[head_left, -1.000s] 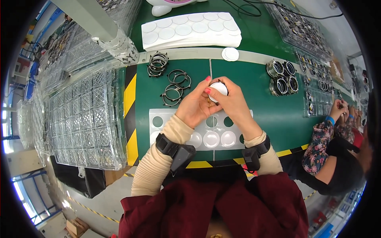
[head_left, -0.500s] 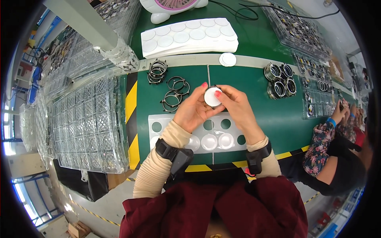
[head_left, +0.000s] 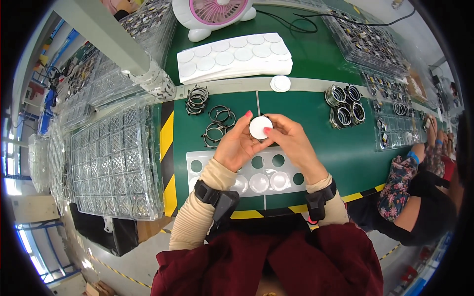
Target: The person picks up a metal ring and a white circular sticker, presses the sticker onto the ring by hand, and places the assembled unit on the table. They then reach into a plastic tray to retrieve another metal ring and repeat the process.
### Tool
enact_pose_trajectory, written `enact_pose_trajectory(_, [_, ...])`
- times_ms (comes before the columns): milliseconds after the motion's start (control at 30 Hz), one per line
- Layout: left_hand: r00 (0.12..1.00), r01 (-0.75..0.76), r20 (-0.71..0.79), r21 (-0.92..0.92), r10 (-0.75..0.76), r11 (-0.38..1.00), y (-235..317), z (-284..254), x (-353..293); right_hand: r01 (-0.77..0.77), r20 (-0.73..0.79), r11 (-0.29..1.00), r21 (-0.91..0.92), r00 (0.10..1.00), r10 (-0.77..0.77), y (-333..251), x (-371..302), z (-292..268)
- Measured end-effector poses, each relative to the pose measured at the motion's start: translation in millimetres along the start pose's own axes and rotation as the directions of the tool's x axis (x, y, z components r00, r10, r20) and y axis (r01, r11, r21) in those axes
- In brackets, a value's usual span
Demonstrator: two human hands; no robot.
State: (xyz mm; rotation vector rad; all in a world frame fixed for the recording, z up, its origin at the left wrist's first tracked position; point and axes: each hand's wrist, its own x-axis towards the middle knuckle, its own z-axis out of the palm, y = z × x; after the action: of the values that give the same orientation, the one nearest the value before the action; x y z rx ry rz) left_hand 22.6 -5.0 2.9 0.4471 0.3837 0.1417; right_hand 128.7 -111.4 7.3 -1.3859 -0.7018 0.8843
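Note:
Between both hands, over the middle of the green mat, is a round watch case with a white disc [head_left: 258,127] covering its face. My left hand [head_left: 234,149] cups it from the left, thumb and fingers at its rim. My right hand [head_left: 298,147] holds the other side, its thumb pressing on the disc's right edge. The case beneath is mostly hidden by the disc and fingers. Below my hands lies a translucent sheet [head_left: 295,163] of round white stickers with several cut-out holes. Black watch rings [head_left: 223,115] lie beyond my left hand.
A stack of white sticker sheets [head_left: 237,70] and loose white discs [head_left: 280,83] lie farther back. Metal watch cases [head_left: 340,117] stand in a cluster at right. Clear trays [head_left: 114,163] are stacked at left beside a post [head_left: 103,37]. A pink-and-white fan [head_left: 217,12] stands behind; a co-worker's arm [head_left: 401,180] shows at right.
My right thumb has slid from the disc's upper part to its lower right edge, so more of the disc shows. The whole scene sits slightly lower in view.

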Motion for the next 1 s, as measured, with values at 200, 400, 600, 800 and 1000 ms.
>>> enact_pose_trajectory(200, [1.0, 0.002, -0.018, 0.002, -0.002, 1.0, -5, -4, 0, -0.063, 0.039, 0.987, -0.149, 0.997, 0.069, 1, 2, 6])
enact_pose_trajectory(400, [0.999, -0.044, 0.01, -0.001, 0.044, 0.999, -2, -3, 0, 0.106, 0.004, 0.979, -0.176, 0.994, -0.107, 5, -2, 9])
enact_pose_trajectory(600, [0.997, -0.078, 0.001, -0.023, 0.078, 0.997, -4, -2, 2, 0.068, -0.055, 0.979, 0.193, 0.997, -0.058, 0, -1, 5])
enact_pose_trajectory(800, [0.996, -0.091, 0.006, -0.019, 0.091, 0.996, -2, 1, 2, 0.319, -0.195, 0.91, -0.267, 0.906, -0.375, 2, -2, 14])
enact_pose_trajectory(1000, [0.95, -0.114, 0.236, -0.351, 0.205, 0.93, -1, -19, 8, 0.621, -0.048, 0.567, -0.541, 0.65, -0.758, 1, -1, 11])
